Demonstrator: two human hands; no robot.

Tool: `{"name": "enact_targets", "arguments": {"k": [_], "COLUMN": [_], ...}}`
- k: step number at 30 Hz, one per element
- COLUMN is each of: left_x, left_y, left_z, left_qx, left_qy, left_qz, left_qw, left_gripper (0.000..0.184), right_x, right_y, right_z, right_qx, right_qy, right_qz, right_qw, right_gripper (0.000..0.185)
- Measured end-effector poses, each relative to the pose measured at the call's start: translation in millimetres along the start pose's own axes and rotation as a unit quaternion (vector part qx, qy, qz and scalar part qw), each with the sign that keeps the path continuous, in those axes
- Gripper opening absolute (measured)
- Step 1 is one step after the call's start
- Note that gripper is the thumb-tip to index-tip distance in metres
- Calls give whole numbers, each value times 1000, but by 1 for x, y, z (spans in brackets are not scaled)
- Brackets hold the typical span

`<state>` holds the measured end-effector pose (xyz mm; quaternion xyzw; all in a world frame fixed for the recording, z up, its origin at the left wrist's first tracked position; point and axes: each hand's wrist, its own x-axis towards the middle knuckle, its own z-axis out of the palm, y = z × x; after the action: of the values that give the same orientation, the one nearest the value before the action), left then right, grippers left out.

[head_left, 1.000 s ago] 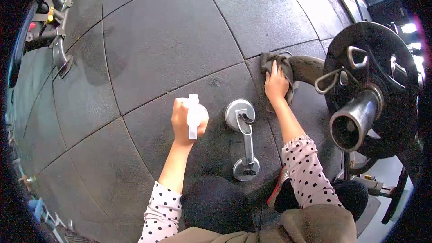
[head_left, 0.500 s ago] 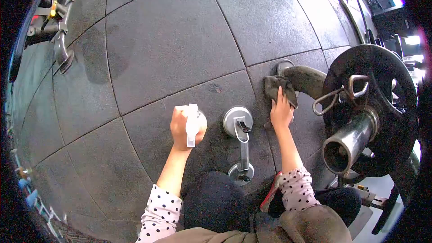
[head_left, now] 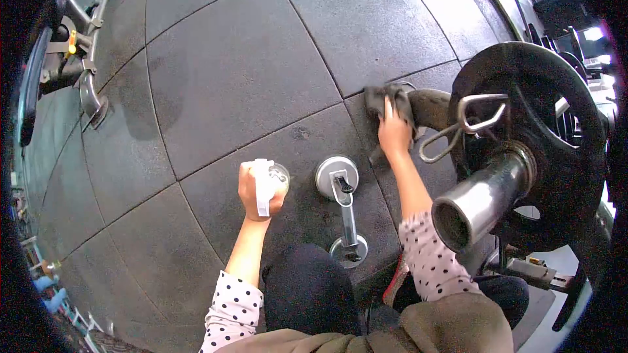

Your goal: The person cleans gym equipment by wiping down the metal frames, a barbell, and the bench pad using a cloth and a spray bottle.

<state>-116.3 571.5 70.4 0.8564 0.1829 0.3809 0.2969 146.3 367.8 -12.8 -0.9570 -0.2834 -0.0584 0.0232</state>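
Observation:
My left hand (head_left: 248,191) is wrapped round a spray bottle with a white trigger head (head_left: 263,189), held above the floor. Most of the bottle's body is hidden beneath the hand and head. With fingers closed on it, my right hand (head_left: 395,136) presses a dark grey cloth (head_left: 377,99) against the end of a curved metal foot (head_left: 432,106) of the weight stand. Between my hands, a double suction-cup lifter (head_left: 349,221) with a metal handle and black levers lies on the floor.
A black weight plate (head_left: 562,98) hangs at the right on a thick steel bar sleeve (head_left: 481,199), close to my right forearm. A wire clip (head_left: 481,108) sticks out beside it. Gym equipment (head_left: 88,78) stands at upper left on the dark rubber tiles (head_left: 242,52).
My right hand and the cloth have moved up and to the left along the foot's end. The whole view has shifted slightly; my left hand still grips the spray bottle.

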Motion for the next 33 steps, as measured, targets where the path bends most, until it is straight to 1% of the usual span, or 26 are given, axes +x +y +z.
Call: {"name": "enact_targets", "arguments": {"k": [1,3,4,5,6,8,9,10,11,12,14,15,17,18,20,21,22,24,25,28,29,32,33], "left_x": [0,-3,-4,-5,-6,-7,-5,-4,-3,-2,-2,-2,-3,-4,-6,-4,-3,-3,-2,-9,-11,-14,-17], "left_y": [-1,-1,-1,-2,-3,-4,-4,-2,0,1,2,1,0,-1,0,1,1,2,4,-2,-4,-10,-11], "left_z": [0,-2,-3,-3,-3,-3,-3,-2,-2,-2,-2,-1,0,0,1,1,1,1,-1,-1,1,4,7], "left_qx": [4,16,24,34,31,28,27,25,22,17,5,4,0,1,1,10,3,-9,13,-14,-18,7,-35], "left_qy": [-1,-11,-20,-28,-28,-28,-22,-16,-12,-13,-16,-11,-4,-6,-6,-1,-2,0,-6,-14,-2,10,26], "left_qz": [3,4,3,2,2,1,2,2,2,-1,-5,-2,6,0,-12,13,6,-8,10,-26,-28,6,-31], "left_qw": [1000,1000,1000,999,999,999,999,1000,1000,1000,1000,1000,1000,1000,1000,1000,1000,1000,1000,999,999,1000,999], "left_gripper": [24,26,29,33,33,33,29,27,26,26,26,26,26,25,25,23,23,22,22,25,26,25,24], "right_x": [-18,-60,-76,-88,-93,-90,-86,-78,-71,-63,-50,-43,-34,-31,-30,-33,-39,-59,-71,-105,-114,-132,-133], "right_y": [8,23,27,33,40,57,54,56,59,61,68,70,74,76,80,83,84,86,86,83,82,75,73], "right_z": [-9,-17,-26,-32,-37,-46,-57,-61,-64,-66,-60,-56,-49,-47,-43,-41,-41,-41,-41,-29,-23,-13,-12], "right_qx": [24,-2,-1,2,5,110,250,359,468,542,612,621,606,586,515,472,427,344,305,242,229,223,222], "right_qy": [2,-38,-13,-26,-38,-26,19,38,54,51,27,12,-3,-11,-24,-31,-36,-50,-61,-113,-129,-159,-167], "right_qz": [-15,14,13,37,61,135,243,299,345,373,388,386,377,367,343,328,312,279,263,226,214,196,190], "right_qw": [1000,999,1000,999,997,984,937,883,812,751,689,682,700,722,786,818,848,895,914,937,941,942,942], "right_gripper": [53,53,52,49,46,39,33,33,34,34,35,35,37,37,39,40,41,42,43,46,47,51,52]}}
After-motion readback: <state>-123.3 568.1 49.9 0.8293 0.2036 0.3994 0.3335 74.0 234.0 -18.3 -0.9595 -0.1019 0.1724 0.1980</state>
